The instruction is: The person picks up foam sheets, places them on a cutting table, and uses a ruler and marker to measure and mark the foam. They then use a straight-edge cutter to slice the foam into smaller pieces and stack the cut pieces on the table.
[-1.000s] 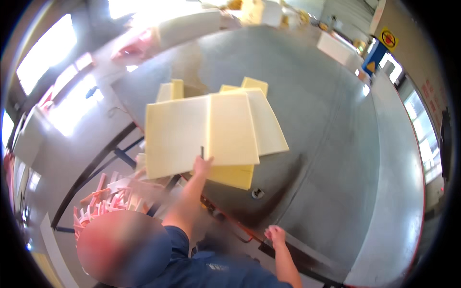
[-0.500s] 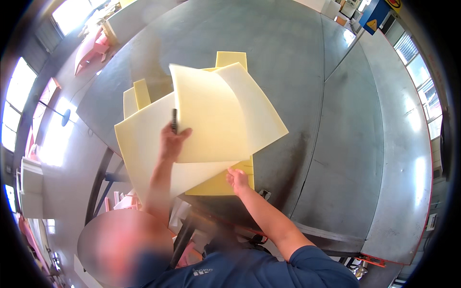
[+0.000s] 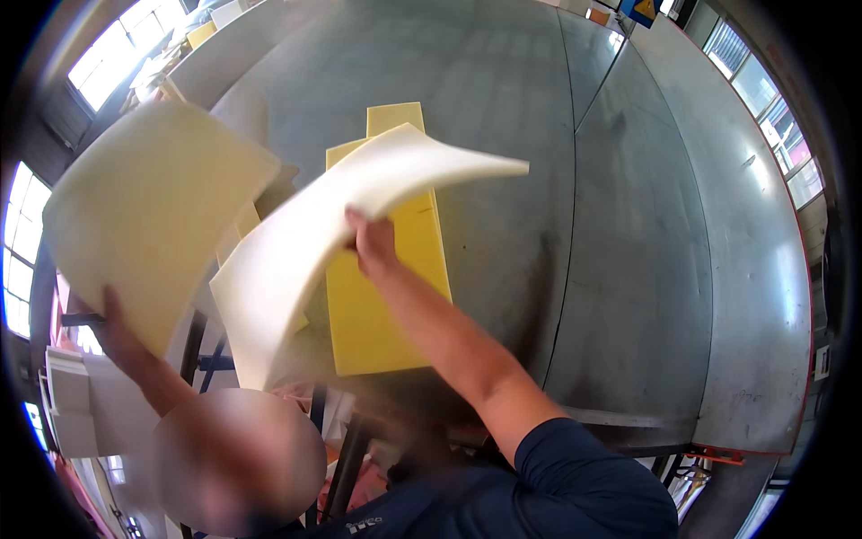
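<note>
Out to the left, my left hand (image 3: 121, 334) grips the lower edge of a cream foam sheet (image 3: 162, 211) that is held up off the table. A short dark stick-like object (image 3: 83, 319) juts from the same hand; its kind is unclear. My right hand (image 3: 370, 244) is closed on the near edge of a second cream foam sheet (image 3: 292, 234), which curves up and sags at both ends. Partly beneath that one, a yellow foam sheet (image 3: 386, 314) lies flat on the grey metal table (image 3: 494, 260).
Another yellow foam piece (image 3: 395, 117) lies farther back on the table. A raised metal ledge (image 3: 754, 269) runs along the right side. White blocks (image 3: 70, 404) stand off the table at far left, and a blue box with a warning sign (image 3: 641, 11) hangs at the back right.
My left hand has swung left, carrying its foam sheet off the pile. My right hand has moved up and left and lifted the second sheet, uncovering more yellow foam.
</note>
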A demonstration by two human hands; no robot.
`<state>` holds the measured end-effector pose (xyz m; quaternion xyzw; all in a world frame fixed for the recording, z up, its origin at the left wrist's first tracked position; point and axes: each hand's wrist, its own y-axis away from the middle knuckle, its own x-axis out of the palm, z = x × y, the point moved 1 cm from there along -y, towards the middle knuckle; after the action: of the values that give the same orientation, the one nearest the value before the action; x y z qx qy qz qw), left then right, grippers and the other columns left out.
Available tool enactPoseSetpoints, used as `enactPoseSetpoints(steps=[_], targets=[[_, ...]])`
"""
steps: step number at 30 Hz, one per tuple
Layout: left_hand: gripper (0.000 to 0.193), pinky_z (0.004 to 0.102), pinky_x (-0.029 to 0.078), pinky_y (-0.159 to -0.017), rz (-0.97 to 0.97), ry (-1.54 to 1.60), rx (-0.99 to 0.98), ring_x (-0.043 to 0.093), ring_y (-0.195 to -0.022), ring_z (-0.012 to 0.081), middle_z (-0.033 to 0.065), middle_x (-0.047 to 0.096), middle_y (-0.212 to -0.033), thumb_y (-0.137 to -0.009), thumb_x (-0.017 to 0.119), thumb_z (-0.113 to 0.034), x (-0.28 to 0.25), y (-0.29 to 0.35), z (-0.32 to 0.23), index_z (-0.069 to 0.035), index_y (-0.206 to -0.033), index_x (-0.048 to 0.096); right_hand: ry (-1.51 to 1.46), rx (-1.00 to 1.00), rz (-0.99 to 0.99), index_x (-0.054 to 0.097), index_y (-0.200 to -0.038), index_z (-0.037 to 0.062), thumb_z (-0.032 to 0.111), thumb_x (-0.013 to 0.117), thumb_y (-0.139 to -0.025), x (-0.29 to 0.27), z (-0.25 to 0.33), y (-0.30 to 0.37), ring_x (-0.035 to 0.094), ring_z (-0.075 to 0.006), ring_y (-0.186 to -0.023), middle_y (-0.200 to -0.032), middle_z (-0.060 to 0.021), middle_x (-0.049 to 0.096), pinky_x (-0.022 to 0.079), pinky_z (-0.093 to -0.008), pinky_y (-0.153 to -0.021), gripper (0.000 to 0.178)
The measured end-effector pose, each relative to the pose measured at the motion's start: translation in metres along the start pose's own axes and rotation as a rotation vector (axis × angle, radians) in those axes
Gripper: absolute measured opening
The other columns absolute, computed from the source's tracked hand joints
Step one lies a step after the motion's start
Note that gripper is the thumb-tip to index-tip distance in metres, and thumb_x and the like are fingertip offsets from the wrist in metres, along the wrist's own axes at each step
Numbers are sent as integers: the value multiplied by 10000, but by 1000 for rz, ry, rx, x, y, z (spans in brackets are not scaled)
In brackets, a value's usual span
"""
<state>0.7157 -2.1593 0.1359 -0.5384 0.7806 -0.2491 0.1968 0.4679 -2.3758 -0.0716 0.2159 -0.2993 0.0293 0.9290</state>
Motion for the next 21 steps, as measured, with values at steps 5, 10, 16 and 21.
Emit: enactPoseSetpoints(steps=[5, 10, 16, 21], targets=[[426, 289, 557, -788, -189, 22, 106, 648, -923, 207, 164, 629, -1130, -947, 613, -225, -55, 17, -20, -21, -1312, 535, -316, -430, 271, 575, -1124, 21, 84, 688, -836, -34, 164, 70, 621, -218, -943, -1033, -83, 620, 520, -354, -802, 315], [500, 317, 519, -816, -93, -162, -368, 626, -943, 229, 168, 635, -1103, -949, 598, -317, -21, 65, 0, 20, -1310, 518, -266, -467, 245, 418, -1361, -6, 200, 541, -943, -250, 246, 196, 580, -283, -1149, -1264, -168, 574, 490, -440, -971, 481], [582, 419, 540, -842, 385, 511, -633, 607, -1038, 310, 172, 552, -1249, -919, 624, -279, 78, 173, 119, -36, -1395, 394, -395, -407, -189, 440, -1343, 25, 161, 550, -944, -514, 224, 320, 562, -265, -1161, -1257, -127, 575, 492, -428, -955, 436], [461, 408, 554, -769, 495, -89, -885, 655, -926, 294, 139, 642, -1101, -866, 675, -324, 78, 308, 243, -60, -1227, 564, -409, -244, -608, 534, -1194, 43, 126, 612, -907, -713, 159, 354, 615, -238, -1008, -1101, -83, 622, 552, -367, -805, 309]])
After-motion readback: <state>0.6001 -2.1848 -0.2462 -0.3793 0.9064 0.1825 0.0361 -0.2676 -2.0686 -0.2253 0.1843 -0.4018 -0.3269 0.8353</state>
